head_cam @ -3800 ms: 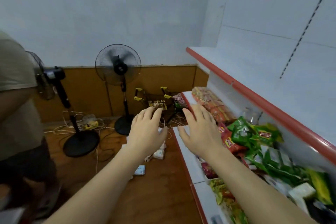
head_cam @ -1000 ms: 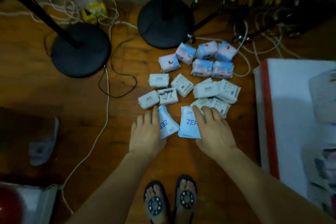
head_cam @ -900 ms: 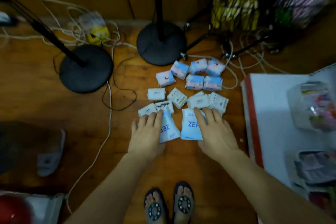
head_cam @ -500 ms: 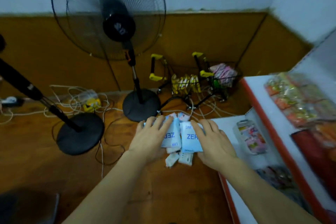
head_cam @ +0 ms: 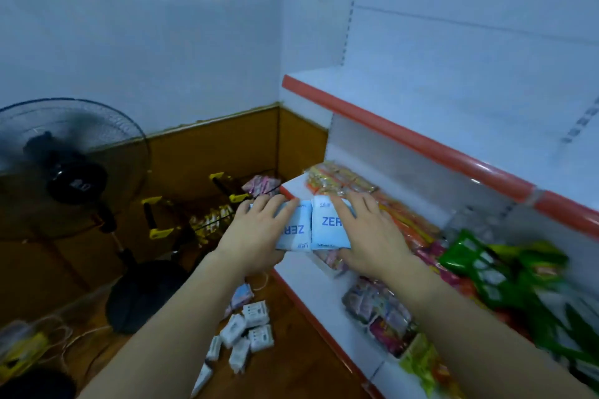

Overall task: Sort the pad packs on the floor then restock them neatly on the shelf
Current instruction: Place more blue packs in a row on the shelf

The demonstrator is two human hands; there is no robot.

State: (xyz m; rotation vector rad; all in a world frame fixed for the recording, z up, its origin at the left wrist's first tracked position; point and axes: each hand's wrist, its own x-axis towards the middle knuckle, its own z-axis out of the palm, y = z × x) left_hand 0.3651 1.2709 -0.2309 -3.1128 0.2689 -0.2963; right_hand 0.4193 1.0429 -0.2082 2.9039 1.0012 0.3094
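Note:
My left hand (head_cam: 256, 233) holds a light-blue pad pack (head_cam: 293, 232) printed with blue letters, and my right hand (head_cam: 366, 236) holds a second one like it (head_cam: 327, 228). The two packs are side by side, raised over the front left corner of the lower white shelf (head_cam: 311, 282) with its red edge. Fingers lie over the top of each pack and the thumbs go underneath. Several small white pad packs (head_cam: 249, 330) and a pink-blue one (head_cam: 242, 296) lie on the wooden floor below my left forearm.
The lower shelf carries orange snack bags (head_cam: 340, 181) at the back, green bags (head_cam: 496, 269) at the right and pink sachets (head_cam: 379, 311) near the front. An upper white shelf (head_cam: 405, 100) is bare. Two standing fans (head_cam: 64, 165), wire baskets (head_cam: 207, 214) and cables crowd the floor at left.
Both hands took the two blue packs from the floor pile and lifted them up and right to the lower shelf's corner. The view rose from the floor to the shelves.

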